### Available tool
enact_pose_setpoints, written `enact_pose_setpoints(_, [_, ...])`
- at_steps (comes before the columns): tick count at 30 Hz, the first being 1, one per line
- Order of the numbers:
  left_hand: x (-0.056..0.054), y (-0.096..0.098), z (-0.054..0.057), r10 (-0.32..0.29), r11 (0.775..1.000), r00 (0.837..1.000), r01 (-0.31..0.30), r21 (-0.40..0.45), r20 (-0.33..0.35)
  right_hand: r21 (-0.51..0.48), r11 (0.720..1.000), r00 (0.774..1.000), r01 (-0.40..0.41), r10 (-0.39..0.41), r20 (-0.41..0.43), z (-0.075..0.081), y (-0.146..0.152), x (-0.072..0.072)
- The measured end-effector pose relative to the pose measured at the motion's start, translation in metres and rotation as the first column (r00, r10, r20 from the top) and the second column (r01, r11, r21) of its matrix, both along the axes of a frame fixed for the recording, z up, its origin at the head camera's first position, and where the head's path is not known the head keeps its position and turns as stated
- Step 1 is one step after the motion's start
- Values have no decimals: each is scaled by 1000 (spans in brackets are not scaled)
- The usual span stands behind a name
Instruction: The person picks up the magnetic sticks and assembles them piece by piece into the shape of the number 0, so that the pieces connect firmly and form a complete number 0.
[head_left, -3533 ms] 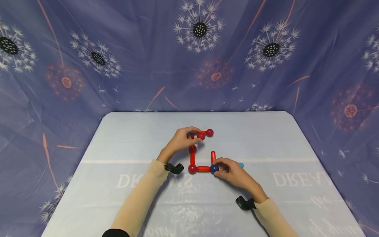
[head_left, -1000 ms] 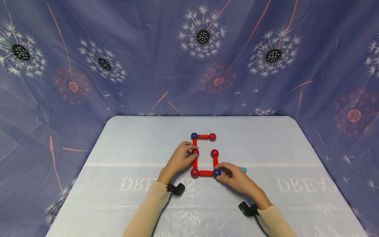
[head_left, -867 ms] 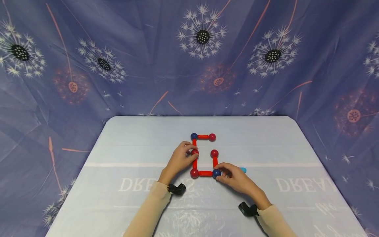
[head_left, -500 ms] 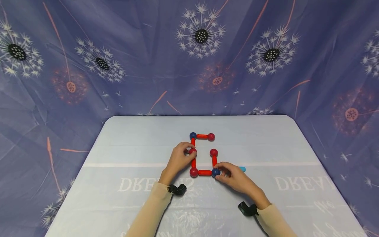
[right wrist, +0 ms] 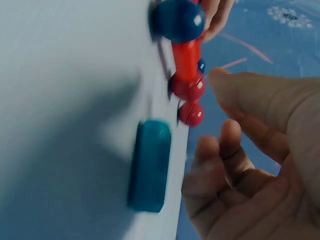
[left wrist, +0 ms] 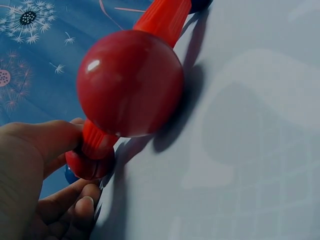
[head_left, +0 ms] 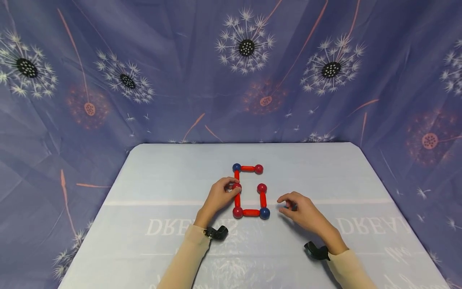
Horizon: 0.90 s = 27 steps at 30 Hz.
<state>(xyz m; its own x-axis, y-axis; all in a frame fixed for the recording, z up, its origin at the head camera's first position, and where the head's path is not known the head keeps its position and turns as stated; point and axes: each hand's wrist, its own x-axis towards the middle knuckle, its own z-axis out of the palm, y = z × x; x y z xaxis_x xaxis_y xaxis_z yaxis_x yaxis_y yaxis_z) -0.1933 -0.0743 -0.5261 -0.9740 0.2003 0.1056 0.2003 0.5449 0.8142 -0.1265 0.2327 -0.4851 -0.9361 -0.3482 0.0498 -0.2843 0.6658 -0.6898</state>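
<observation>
Red rods and red and blue balls join into an angular chain on the table. My left hand pinches the red ball halfway up its left side. In the left wrist view, the lower-left corner ball looms large before the held ball. My right hand hovers just right of the lower-right blue ball, fingers loosely bent and holding nothing. A light-blue rod lies beside the right hand in the right wrist view; in the head view that hand mostly hides it.
At the chain's top, a blue ball and a red ball join by a red rod. Another red ball tops the short right side. A patterned purple cloth hangs behind the white table.
A red ball now tops the short right rod, which was bare at first. My left hand moved down from the chain's top. My right hand let go of the blue ball and moved right.
</observation>
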Motion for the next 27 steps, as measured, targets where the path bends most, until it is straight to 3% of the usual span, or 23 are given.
enact_pose_setpoints(4, [2, 0, 0, -1, 1000, 1000, 1, 1, 5, 43, 998, 999, 43, -42, -20, -3, 8, -2])
enact_pose_setpoints(17, [2, 0, 0, 0, 1000, 1000, 0, -1, 17, 62, 997, 998, 53, -52, -23, -8, 20, -9])
enact_pose_setpoints(27, [2, 0, 1, 0, 1000, 1000, 0, 4, 16, 110, 994, 999, 2, -7, 42, -8, 29, -15])
